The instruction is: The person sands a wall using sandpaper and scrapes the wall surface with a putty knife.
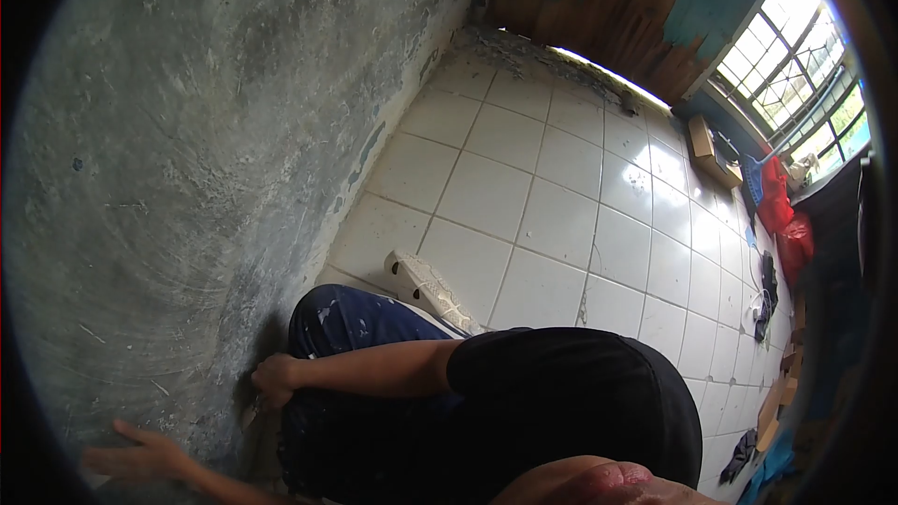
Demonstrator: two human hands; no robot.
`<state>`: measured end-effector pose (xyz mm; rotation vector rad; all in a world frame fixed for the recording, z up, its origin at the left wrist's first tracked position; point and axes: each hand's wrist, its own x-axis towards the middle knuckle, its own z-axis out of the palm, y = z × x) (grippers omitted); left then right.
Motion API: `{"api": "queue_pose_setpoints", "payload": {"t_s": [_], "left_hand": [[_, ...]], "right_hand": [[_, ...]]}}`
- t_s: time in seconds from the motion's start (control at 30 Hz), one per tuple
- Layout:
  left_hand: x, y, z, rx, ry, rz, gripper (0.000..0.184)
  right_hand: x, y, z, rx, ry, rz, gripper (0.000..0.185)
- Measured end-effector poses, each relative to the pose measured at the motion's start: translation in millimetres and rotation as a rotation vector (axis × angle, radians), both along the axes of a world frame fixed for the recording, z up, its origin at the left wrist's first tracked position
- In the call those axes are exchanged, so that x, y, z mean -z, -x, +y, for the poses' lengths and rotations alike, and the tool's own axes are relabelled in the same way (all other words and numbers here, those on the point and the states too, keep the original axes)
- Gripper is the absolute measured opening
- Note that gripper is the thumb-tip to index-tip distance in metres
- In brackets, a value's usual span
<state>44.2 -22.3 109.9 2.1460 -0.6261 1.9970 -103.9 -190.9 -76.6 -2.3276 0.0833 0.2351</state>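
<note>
My left hand [140, 458] is at the lower left beside the scuffed grey wall [187, 178], with its thumb and fingers stretched out and slightly blurred. A small pale patch shows below its fingertips; I cannot make out what it is. Beside my bent knee [327, 318] in stained navy trousers, my right hand [273, 381] is closed, close to the foot of the wall. A small pale thing shows just under its fingers, too hidden to name. My black sleeve [571, 393] covers much of the lower middle.
Pale tiles [561, 215] cover the floor, with a light patterned shoe [430, 292] near my knee. Along the right side are a cardboard box [713, 151], red bags [795, 241] and dark cloth. A barred window [786, 56] and peeling wooden boards [608, 0] stand beyond.
</note>
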Motion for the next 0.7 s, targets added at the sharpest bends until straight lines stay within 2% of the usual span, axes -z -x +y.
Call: {"api": "queue_pose_setpoints", "payload": {"t_s": [0.1, 0.17, 0.27, 0.33, 0.5, 0.6, 0.7], "left_hand": [[-39.8, -11.1, -24.1, 0.039, 0.104, -0.094, 0.082], [-40.5, -14.5, -30.1, 0.023, 0.172, -0.104, 0.083], [-7.8, -9.6, -32.9, 0.081, 0.130, -0.136, 0.085], [29.5, 13.0, -38.3, -0.005, 0.054, -0.041, 0.085], [111.8, 44.6, -11.7, -0.014, -0.106, 0.115, 0.083], [101.4, 43.7, -0.6, -0.057, -0.174, 0.142, 0.082], [55.9, 21.2, 7.1, -0.060, -0.119, 0.078, 0.081]], "right_hand": [[2.9, -2.3, 0.7, 0.009, -0.007, 0.013, 0.053], [3.0, -2.3, 0.4, 0.012, -0.007, 0.014, 0.053], [2.2, -3.5, 0.4, 0.014, -0.008, 0.031, 0.053], [0.2, -1.7, 0.3, 0.011, -0.006, 0.051, 0.053], [2.9, -3.2, 1.1, -0.001, 0.010, 0.022, 0.052], [0.2, -1.2, 0.4, -0.008, 0.004, 0.027, 0.051], [-2.9, 1.0, -0.8, -0.010, -0.006, 0.013, 0.051]]}}
